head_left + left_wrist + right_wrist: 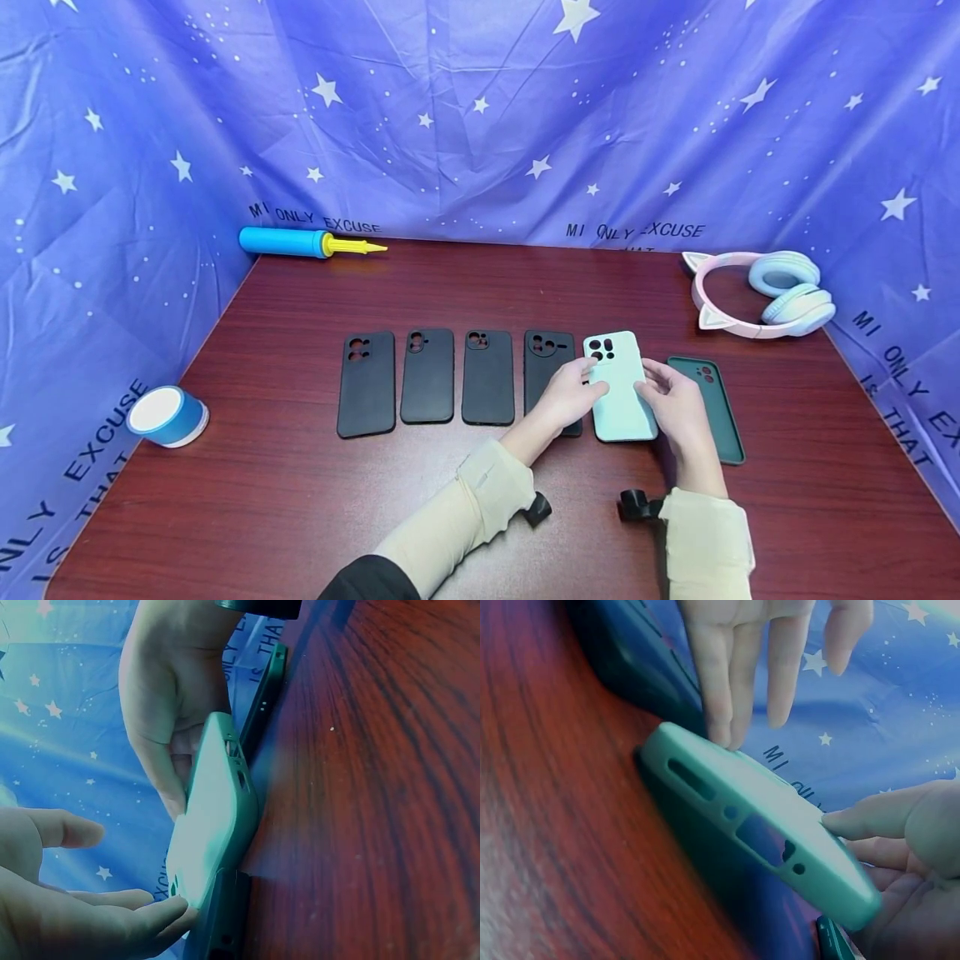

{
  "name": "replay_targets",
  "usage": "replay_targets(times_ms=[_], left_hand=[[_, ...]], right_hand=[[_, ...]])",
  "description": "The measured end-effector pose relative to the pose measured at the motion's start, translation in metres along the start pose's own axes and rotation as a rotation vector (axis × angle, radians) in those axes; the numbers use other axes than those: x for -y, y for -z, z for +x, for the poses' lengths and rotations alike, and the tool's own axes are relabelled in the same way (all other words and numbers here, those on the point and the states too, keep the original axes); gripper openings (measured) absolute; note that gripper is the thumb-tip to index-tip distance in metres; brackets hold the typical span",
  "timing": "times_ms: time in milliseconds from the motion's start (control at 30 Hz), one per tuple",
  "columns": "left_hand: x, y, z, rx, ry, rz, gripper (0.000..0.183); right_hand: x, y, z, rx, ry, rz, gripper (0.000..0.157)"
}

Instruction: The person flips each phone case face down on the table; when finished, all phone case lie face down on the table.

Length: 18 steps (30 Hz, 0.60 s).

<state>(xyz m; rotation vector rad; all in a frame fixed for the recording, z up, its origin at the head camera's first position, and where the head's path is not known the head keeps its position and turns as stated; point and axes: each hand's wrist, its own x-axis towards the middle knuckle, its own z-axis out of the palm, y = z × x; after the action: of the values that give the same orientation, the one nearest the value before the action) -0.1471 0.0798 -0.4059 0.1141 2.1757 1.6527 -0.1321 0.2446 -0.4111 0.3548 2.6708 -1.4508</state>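
A pale mint phone case (624,408) lies back side up at the right end of a row of black phone cases. My right hand (677,406) pinches its right edge, thumb on the back and fingers at the side. That side of the mint case (772,825) is raised off the table in the right wrist view. My left hand (564,395) reaches over a black case (542,367), its fingers extended and fingertips at the mint case's left edge. Right of my right hand, a dark green case (722,417) lies inner side up, partly hidden by that hand.
Three more black cases (366,387) (427,379) (488,382) lie to the left. A blue and yellow hand pump (288,242) and cat-ear headphones (795,308) lie at the back. A blue-and-white cylinder (183,421) stands at the left edge. Starry cloth (480,167) surrounds the table.
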Motion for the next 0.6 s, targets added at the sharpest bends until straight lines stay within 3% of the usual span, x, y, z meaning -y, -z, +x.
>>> replay_targets(times_ms=[267,600], left_hand=[[0.0002,-0.0001,0.0007,-0.008,-0.007,0.009,0.050],[0.0018,-0.0001,0.0016,-0.010,-0.025,0.028,0.050]], right_hand=[[-0.0022,-0.0048,-0.0005,-0.054,-0.005,-0.166,0.046],[-0.0040,-0.0073,0.0012,-0.105,0.052,-0.241,0.049]])
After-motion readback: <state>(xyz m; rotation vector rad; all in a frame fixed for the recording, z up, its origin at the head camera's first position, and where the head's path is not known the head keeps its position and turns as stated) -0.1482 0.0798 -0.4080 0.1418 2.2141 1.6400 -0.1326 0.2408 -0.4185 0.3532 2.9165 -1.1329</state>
